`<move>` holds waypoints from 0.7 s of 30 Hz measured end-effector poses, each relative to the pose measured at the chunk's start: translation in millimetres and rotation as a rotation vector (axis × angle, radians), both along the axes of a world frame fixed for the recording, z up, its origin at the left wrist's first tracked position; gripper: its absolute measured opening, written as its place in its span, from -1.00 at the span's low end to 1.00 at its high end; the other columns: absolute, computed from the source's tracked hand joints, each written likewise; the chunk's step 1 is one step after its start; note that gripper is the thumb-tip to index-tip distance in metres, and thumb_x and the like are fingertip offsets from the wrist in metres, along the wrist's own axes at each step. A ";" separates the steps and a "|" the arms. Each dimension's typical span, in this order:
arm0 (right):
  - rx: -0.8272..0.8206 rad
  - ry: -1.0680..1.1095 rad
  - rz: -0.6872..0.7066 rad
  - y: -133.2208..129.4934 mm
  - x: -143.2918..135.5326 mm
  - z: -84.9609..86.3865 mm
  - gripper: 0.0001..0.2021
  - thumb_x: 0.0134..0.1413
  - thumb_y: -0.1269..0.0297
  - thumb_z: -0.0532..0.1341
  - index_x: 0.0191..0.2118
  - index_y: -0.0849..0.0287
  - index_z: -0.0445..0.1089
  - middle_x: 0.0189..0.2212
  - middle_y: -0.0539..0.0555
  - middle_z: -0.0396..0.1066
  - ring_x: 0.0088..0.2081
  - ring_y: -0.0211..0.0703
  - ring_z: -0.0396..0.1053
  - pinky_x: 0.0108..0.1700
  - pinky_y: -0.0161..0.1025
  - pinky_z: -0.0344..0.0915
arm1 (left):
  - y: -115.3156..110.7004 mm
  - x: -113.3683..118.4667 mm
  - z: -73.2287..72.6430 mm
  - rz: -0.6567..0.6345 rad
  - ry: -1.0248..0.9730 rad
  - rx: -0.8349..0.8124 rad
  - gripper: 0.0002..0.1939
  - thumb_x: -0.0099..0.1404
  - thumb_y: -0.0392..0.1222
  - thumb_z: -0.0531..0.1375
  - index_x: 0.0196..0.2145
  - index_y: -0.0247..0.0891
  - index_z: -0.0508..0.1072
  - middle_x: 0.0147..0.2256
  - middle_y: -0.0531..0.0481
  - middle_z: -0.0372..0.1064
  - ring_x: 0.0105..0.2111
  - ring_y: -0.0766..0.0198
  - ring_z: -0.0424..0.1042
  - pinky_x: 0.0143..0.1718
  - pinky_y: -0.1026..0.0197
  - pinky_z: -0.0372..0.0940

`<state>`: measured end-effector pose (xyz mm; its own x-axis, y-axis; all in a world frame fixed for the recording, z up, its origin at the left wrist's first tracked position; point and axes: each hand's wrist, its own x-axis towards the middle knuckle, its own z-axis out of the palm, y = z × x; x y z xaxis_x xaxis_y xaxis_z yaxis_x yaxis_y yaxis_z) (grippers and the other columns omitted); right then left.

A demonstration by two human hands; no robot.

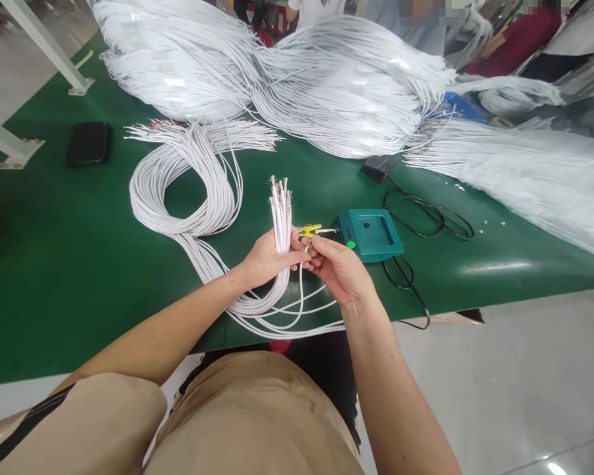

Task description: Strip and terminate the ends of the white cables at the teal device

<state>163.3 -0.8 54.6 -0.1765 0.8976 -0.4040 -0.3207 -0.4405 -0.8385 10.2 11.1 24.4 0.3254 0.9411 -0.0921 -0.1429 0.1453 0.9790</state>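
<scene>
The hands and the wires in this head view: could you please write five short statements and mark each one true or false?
1. The left hand holds a bundle of white wires. True.
2. The right hand holds a single wire. True.
3. The bundle is wholly hidden inside the left hand. False: it sticks out above and below.
4. A green button shows on the teal box. True.
5. The teal box stands left of both hands. False: it is on the right.

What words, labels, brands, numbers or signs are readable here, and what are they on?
No readable text anywhere.
Green device: any marking is too small to read.
Black box: no lettering discernible.
White wires in the left hand: no printing discernible.
</scene>
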 end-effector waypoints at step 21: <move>0.228 -0.407 0.006 2.8 6.9 2.8 -0.74 -0.11 0.12 0.31 -0.32 0.19 0.50 -0.43 0.00 0.44 -0.41 -0.29 0.34 -0.25 -0.25 0.35 | 8.2 -14.1 1.6 -0.183 0.007 0.009 -0.57 0.08 -0.24 0.33 -0.04 -0.24 0.49 -0.38 0.01 0.44 -0.36 0.21 0.51 -0.22 0.14 0.41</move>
<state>170.2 2.0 57.4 -0.0503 0.9708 -0.2344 0.0566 -0.2316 -0.9712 -3.9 19.3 26.0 0.4904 0.8671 -0.0872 -0.1079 0.1597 0.9813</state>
